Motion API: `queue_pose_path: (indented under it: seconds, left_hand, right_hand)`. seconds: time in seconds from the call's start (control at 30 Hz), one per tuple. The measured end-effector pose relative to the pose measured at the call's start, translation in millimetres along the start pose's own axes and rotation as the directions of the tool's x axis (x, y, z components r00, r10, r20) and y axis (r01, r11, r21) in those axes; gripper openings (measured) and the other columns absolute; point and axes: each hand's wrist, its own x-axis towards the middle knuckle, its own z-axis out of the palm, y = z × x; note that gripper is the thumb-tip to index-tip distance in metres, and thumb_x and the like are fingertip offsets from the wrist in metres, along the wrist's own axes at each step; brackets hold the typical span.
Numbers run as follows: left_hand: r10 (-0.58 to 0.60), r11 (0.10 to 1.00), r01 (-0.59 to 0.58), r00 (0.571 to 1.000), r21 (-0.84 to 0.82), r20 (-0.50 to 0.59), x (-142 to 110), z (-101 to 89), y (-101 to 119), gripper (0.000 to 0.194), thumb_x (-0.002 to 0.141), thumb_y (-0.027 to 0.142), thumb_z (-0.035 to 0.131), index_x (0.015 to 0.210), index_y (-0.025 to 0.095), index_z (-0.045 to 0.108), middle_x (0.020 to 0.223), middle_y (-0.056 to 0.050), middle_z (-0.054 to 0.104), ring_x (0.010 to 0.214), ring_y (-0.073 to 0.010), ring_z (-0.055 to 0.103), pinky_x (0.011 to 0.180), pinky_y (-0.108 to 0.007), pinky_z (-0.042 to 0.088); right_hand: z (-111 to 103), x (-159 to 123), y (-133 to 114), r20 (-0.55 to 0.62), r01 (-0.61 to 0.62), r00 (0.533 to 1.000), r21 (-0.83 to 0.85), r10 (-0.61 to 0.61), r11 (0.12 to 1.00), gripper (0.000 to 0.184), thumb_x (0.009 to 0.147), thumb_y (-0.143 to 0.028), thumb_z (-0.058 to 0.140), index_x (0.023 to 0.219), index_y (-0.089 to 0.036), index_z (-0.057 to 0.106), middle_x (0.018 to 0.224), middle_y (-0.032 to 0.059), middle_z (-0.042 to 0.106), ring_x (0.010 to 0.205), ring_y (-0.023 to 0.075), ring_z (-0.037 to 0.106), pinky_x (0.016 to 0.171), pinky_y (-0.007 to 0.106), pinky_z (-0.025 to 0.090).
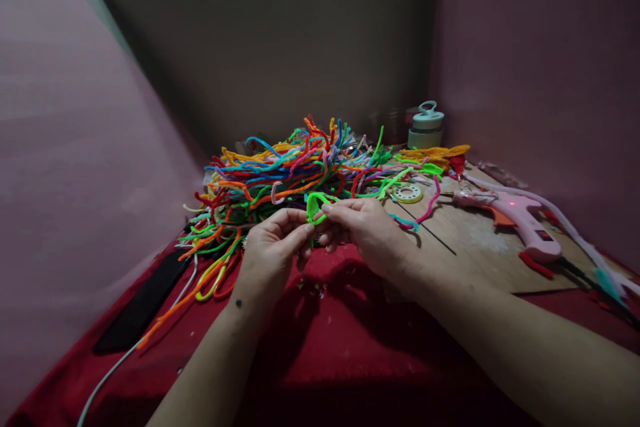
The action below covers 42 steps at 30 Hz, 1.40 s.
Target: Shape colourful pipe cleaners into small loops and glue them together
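Note:
A bright green pipe cleaner (312,205), bent into a small loop, is pinched between my two hands above the red cloth. My left hand (274,243) grips its lower left part with thumb and forefinger. On the other side, my right hand (367,230) has its thumb and forefinger closed on the loop's right side. A green length runs off behind the right fingers. Just beyond the hands lies a large heap of many-coloured pipe cleaners (280,170). Some fingertips are partly hidden behind the work.
A pink glue gun (517,213) with a glowing red light lies on a wooden board (480,260) at right, its cord trailing. Near it are a white disc (407,193) and a thin dark stick (443,240). A black phone-like slab (143,300) lies left; a mint container (426,127) stands behind.

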Motion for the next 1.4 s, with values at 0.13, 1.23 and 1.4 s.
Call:
queue_pose_path:
  seconds: [0.13,1.23,1.4]
  left_hand:
    - [0.014,1.0,-0.014,1.0,0.004,-0.021,-0.5,0.3,0.7,0.019,0.065,0.025,0.069,0.079,0.014,0.061,0.05,0.003,0.055,0.04,-0.0072,0.046,0.037,-0.017,0.037]
    - [0.011,1.0,-0.011,0.998,-0.007,0.062,-1.5,3.0,-3.6,0.018,0.073,0.027,0.064,0.085,0.014,0.06,0.049,0.001,0.059,0.037,-0.009,0.049,0.036,-0.019,0.042]
    - [-0.003,0.999,-0.001,0.995,0.034,0.103,-2.4,3.7,-1.8,0.017,0.073,0.027,0.064,0.08,0.013,0.06,0.05,0.0,0.061,0.036,-0.0101,0.051,0.035,-0.021,0.044]
  right_hand:
    - [-0.9,0.7,0.7,-0.033,0.017,0.999,-0.034,-0.018,0.999,0.018,0.071,-0.028,0.059,0.06,-0.013,0.059,0.049,-0.0003,0.055,0.042,0.0087,0.05,0.044,0.022,0.041]
    - [-1.0,1.9,7.3,-0.12,0.081,0.989,-0.052,-0.087,0.995,0.025,0.059,-0.028,0.072,0.055,-0.014,0.052,0.048,-0.0046,0.049,0.043,0.0053,0.043,0.042,0.019,0.034]
    - [-3.8,4.2,1.6,-0.08,0.089,0.993,0.084,-0.083,0.992,0.028,0.061,-0.036,0.071,0.074,-0.015,0.058,0.06,-0.0038,0.054,0.048,0.0057,0.045,0.045,0.02,0.035]
